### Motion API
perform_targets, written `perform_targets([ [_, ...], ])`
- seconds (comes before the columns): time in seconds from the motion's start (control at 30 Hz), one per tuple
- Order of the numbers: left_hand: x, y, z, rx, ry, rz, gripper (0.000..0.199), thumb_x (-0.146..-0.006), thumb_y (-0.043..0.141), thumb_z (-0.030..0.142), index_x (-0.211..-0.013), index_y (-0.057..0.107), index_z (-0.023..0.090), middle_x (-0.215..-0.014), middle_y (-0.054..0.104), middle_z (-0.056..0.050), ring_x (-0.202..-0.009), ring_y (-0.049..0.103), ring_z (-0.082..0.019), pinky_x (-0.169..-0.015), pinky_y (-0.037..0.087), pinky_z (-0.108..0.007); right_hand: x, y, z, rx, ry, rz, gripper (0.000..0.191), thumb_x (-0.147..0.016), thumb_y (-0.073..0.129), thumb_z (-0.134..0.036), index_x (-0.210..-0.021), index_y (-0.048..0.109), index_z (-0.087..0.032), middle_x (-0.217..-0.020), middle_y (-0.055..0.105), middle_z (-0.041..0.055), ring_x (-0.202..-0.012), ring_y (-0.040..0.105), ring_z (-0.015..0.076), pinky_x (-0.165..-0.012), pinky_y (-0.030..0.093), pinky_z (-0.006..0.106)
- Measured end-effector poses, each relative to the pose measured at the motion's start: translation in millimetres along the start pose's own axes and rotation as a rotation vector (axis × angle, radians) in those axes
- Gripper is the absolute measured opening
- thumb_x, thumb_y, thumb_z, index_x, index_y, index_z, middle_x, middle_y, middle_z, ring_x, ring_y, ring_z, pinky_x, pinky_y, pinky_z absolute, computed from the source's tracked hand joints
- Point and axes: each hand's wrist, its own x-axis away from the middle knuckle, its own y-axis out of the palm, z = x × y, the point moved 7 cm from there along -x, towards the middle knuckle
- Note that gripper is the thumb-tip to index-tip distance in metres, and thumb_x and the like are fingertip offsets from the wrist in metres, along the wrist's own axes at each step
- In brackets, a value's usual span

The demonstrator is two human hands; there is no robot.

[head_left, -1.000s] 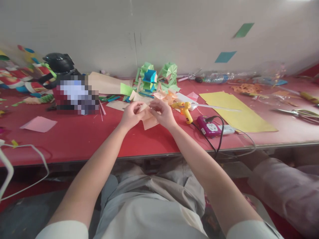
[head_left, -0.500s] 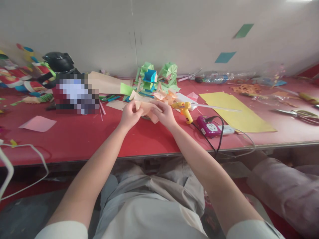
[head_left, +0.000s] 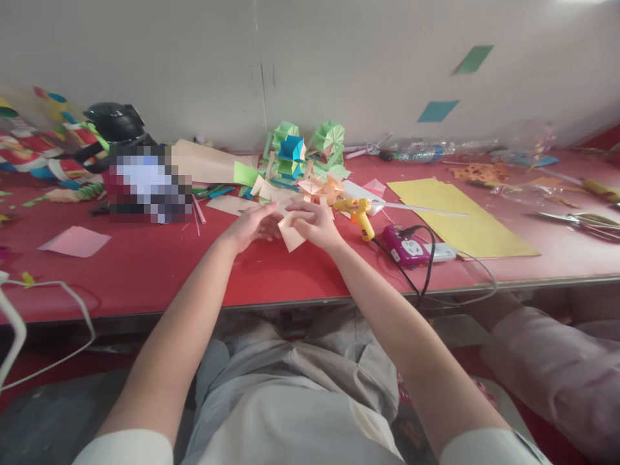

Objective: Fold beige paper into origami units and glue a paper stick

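Note:
A small peach paper piece (head_left: 292,237) with creases is pinched in my right hand (head_left: 316,223), just above the red table. To its left, my left hand (head_left: 252,226) is apart from the paper, with its fingers stretched out and loosely spread. Behind both hands lie folded orange paper pieces (head_left: 320,187) and loose peach sheets. Green and blue folded paper shapes (head_left: 292,148) stand at the back against the wall. Right of my right hand rests a yellow glue gun (head_left: 359,213) with a long clear glue stick in it.
A purple power strip (head_left: 405,247) with cables sits near the table's front edge. Behind it lies a yellow sheet (head_left: 460,216); scissors (head_left: 578,221) are at far right. A pink paper (head_left: 75,241) and a black object (head_left: 115,123) are on the left. Another person's leg (head_left: 557,381) shows at lower right.
My left hand has let go of the peach paper and opened, moving slightly left. The paper, held by my right hand alone, has turned and now hangs downward.

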Motion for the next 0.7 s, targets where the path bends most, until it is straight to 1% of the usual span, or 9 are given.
perform_targets([
  [0.13,4,8.2,-2,-0.148,-0.039,-0.079,0.041,-0.070,0.080,0.055,-0.080,0.074,0.016,-0.070,0.071,-0.006,-0.062,0.067,-0.016,-0.053,0.051,-0.023,2,4,-5,0.121,-0.066,-0.051,0.036,-0.071,0.058,-0.024,-0.105,0.068,-0.017,-0.110,0.072,0.0088,-0.107,0.066,0.0261,-0.098,0.050,0.043],
  [0.23,5,7.8,-2,-0.213,-0.030,-0.081,0.033,-0.064,0.085,0.045,-0.076,0.075,0.016,-0.070,0.070,-0.006,-0.063,0.068,-0.018,-0.055,0.054,-0.024,3,5,-5,0.150,-0.091,-0.054,0.036,-0.073,0.061,-0.025,-0.108,0.065,-0.018,-0.111,0.071,0.0095,-0.107,0.065,0.0259,-0.098,0.050,0.042],
  [0.33,0,-0.3,-2,-0.189,0.029,0.011,0.027,-0.062,0.084,0.039,-0.070,0.074,0.015,-0.070,0.070,-0.006,-0.067,0.070,-0.020,-0.058,0.058,-0.029,2,1,-6,0.169,-0.127,0.037,0.045,-0.075,0.068,-0.029,-0.117,0.059,-0.019,-0.117,0.067,0.0113,-0.109,0.063,0.0262,-0.098,0.050,0.042],
  [0.4,-3,-8.7,0,-0.146,0.115,0.126,0.027,-0.063,0.083,0.039,-0.070,0.073,0.015,-0.073,0.071,-0.005,-0.071,0.070,-0.021,-0.062,0.061,-0.032,2,-8,-8,0.188,-0.138,0.166,0.054,-0.076,0.074,-0.037,-0.124,0.054,-0.022,-0.121,0.064,0.0119,-0.105,0.062,0.0251,-0.093,0.051,0.042],
  [0.47,-5,-16.8,3,-0.081,0.200,0.248,0.027,-0.065,0.082,0.038,-0.074,0.073,0.015,-0.077,0.072,-0.004,-0.076,0.071,-0.022,-0.068,0.063,-0.036,4,-19,-11,0.202,-0.144,0.320,0.058,-0.077,0.076,-0.044,-0.126,0.051,-0.025,-0.124,0.061,0.0114,-0.099,0.060,0.0233,-0.087,0.052,0.040],
  [0.53,-5,-23.0,5,-0.030,0.265,0.342,0.027,-0.067,0.081,0.038,-0.078,0.073,0.014,-0.079,0.073,-0.004,-0.082,0.072,-0.023,-0.074,0.063,-0.038,7,-27,-13,0.208,-0.148,0.434,0.046,-0.082,0.072,-0.050,-0.117,0.055,-0.025,-0.117,0.061,0.0094,-0.093,0.059,0.0209,-0.082,0.052,0.038],
  [0.57,-6,-25.3,5,-0.017,0.287,0.374,0.027,-0.068,0.081,0.038,-0.079,0.073,0.014,-0.080,0.073,-0.005,-0.083,0.072,-0.024,-0.075,0.063,-0.038,7,-28,-14,0.212,-0.145,0.449,0.037,-0.085,0.069,-0.052,-0.107,0.057,-0.025,-0.107,0.062,0.0075,-0.087,0.059,0.0194,-0.079,0.051,0.037],
  [0.63,-6,-28.5,5,-0.032,0.328,0.417,0.028,-0.070,0.079,0.039,-0.080,0.072,0.014,-0.080,0.073,-0.005,-0.082,0.072,-0.024,-0.075,0.062,-0.037,6,-25,-15,0.226,-0.141,0.392,0.032,-0.092,0.060,-0.055,-0.088,0.059,-0.024,-0.084,0.060,0.0034,-0.076,0.056,0.0171,-0.073,0.050,0.035],
  [0.7,-7,-29.6,5,-0.100,0.366,0.431,0.029,-0.072,0.078,0.042,-0.081,0.072,0.015,-0.078,0.074,-0.005,-0.080,0.072,-0.023,-0.072,0.061,-0.034,5,-17,-16,0.245,-0.149,0.306,0.036,-0.094,0.056,-0.056,-0.081,0.059,-0.023,-0.076,0.058,0.0021,-0.072,0.055,0.0161,-0.070,0.049,0.033],
])
